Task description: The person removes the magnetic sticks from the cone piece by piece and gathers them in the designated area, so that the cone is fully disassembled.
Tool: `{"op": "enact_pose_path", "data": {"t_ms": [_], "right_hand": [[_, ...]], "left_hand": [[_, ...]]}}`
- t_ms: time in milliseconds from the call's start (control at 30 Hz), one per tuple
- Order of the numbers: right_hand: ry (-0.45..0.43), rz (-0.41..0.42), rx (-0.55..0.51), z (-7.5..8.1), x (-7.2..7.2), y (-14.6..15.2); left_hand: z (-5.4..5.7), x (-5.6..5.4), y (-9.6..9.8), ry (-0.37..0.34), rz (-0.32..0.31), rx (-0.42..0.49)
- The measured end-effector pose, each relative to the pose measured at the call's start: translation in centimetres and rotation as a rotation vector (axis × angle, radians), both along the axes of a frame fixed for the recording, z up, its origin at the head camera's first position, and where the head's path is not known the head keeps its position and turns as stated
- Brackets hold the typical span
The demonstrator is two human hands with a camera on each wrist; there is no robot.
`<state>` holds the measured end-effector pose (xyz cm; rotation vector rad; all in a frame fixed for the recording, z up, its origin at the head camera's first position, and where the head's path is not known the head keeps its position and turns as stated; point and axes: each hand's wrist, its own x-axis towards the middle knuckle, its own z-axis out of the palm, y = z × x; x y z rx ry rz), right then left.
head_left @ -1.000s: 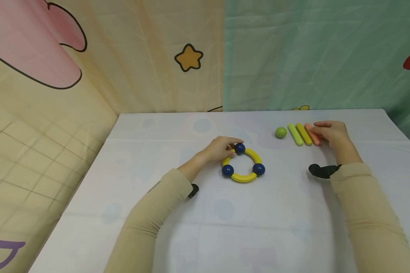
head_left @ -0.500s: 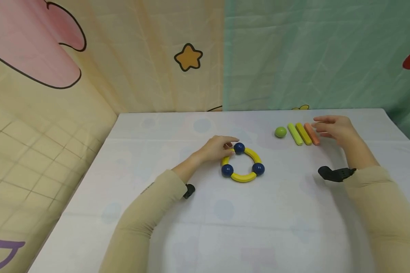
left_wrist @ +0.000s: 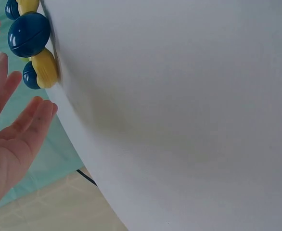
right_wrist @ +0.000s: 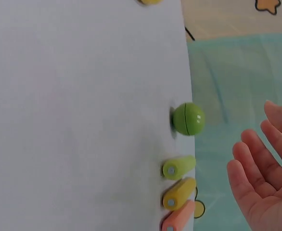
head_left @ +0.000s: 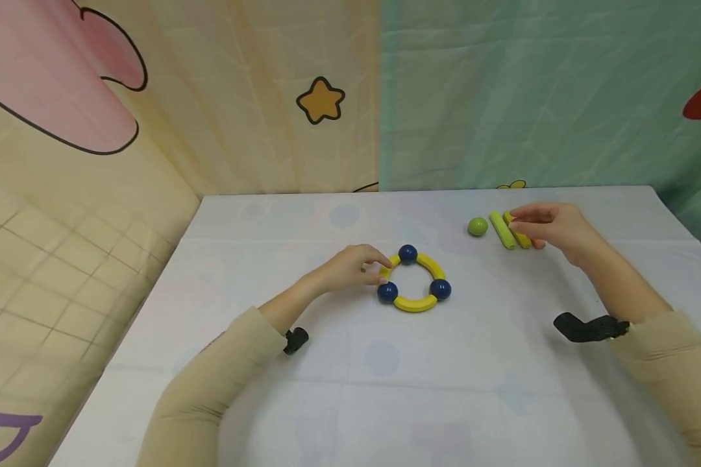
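A ring of yellow curved rods and blue balls (head_left: 416, 304) lies on the table. My left hand (head_left: 350, 267) is at its left side with fingers spread; in the left wrist view, a gap separates the fingertips from the ring's blue ball (left_wrist: 29, 34). My right hand (head_left: 555, 230), holding nothing, hovers over a row of short rods with loosely bent fingers. These are a light green rod (head_left: 502, 230), a yellow rod (head_left: 524, 241) and an orange rod (head_left: 539, 244), the last partly hidden by the hand. Left of them sits a green ball (head_left: 478, 226).
The white-clothed table (head_left: 380, 402) ends at the back against a patterned curtain (head_left: 239, 97). Black wrist cameras (head_left: 587, 327) stick out from both sleeves. Grey discs show on the rods' ends in the right wrist view.
My left hand has drawn back left and nearer, off the ring's top ball. My right hand has left the orange rod and shifted left above the rods. Ring and rods stay put.
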<state>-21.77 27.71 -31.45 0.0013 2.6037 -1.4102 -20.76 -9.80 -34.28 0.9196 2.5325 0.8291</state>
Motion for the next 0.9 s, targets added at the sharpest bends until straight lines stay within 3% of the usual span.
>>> {"op": "enact_pose_path", "data": {"t_ms": [433,667,900], "right_hand": [[0.146,0.232,0.007,-0.3,3.6,-5.7],[0.224,0.409,0.039,-1.8,4.9,-9.0],[0.348,0.571,0.079,-3.3,5.4,-11.5]], "left_hand": [[-0.4,1.3,-0.5,0.026,-0.087,0.003],[-0.7,1.5,-0.3,0.070,-0.111,-0.014],[-0.7,1.6,0.0,0.056,-0.127,0.022]]}}
